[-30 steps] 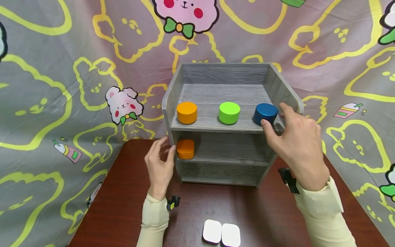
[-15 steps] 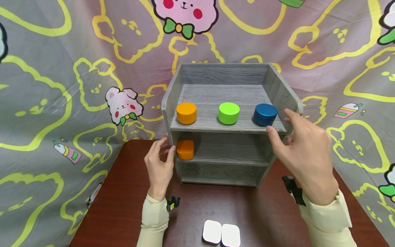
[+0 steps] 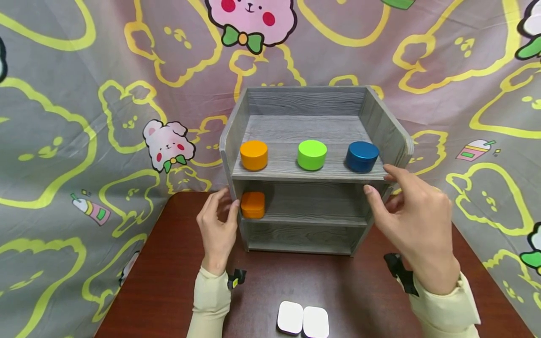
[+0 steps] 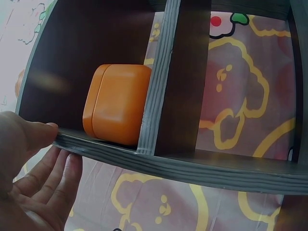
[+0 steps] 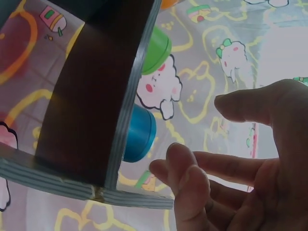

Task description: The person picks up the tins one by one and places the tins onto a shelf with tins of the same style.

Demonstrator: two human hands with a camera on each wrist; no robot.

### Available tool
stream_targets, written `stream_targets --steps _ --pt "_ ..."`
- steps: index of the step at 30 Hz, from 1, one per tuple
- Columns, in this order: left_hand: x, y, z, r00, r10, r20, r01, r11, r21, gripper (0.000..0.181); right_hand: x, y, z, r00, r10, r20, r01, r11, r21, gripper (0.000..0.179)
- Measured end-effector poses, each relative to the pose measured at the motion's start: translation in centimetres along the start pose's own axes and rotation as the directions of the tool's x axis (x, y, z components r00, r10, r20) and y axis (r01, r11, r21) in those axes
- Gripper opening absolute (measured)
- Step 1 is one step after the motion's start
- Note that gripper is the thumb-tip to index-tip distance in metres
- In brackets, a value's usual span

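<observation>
A grey wood-grain shelf unit [image 3: 304, 176] stands on the table. My left hand [image 3: 217, 230] holds the edge of its left side panel, thumb on the front edge and fingers on the outer face in the left wrist view. My right hand [image 3: 416, 220] holds nothing, thumb and fingers spread apart near the right front corner, below the blue round container [image 3: 362, 157]. Along the top shelf's front, a green round container [image 3: 312, 155] sits in the middle and an orange round container [image 3: 254, 155] on the left. An orange rounded-square container [image 4: 120, 103] sits at the left of the middle shelf.
Two white rounded-square pieces [image 3: 290, 318] lie side by side on the dark reddish table [image 3: 169, 281], in front of the shelf unit. A cartoon-print curtain [image 3: 63, 155] hangs behind and at both sides.
My right hand has drawn away from the blue container, first to the right, then down below the top shelf's edge. The container stays in place. My left hand keeps its hold on the side panel.
</observation>
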State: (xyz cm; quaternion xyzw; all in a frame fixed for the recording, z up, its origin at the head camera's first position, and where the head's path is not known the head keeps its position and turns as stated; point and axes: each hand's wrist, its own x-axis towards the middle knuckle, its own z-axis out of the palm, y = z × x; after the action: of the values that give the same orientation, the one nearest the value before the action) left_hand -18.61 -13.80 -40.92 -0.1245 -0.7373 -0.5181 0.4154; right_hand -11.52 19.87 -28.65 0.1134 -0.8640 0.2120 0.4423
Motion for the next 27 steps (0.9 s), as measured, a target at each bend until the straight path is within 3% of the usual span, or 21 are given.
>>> stream_targets --steps 13,27 --pt "0.0 0.0 0.0 1.000 0.000 0.001 0.000 1.000 0.001 0.031 -1.7 -0.1 0.6 1.000 -0.021 0.023 0.019 0.996 0.090 0.037" --pt "0.0 -0.3 0.0 1.000 0.004 0.002 -0.004 1.000 -0.012 0.031 -4.0 0.0 2.8 0.994 -0.058 0.090 0.042 0.985 0.169 0.041"
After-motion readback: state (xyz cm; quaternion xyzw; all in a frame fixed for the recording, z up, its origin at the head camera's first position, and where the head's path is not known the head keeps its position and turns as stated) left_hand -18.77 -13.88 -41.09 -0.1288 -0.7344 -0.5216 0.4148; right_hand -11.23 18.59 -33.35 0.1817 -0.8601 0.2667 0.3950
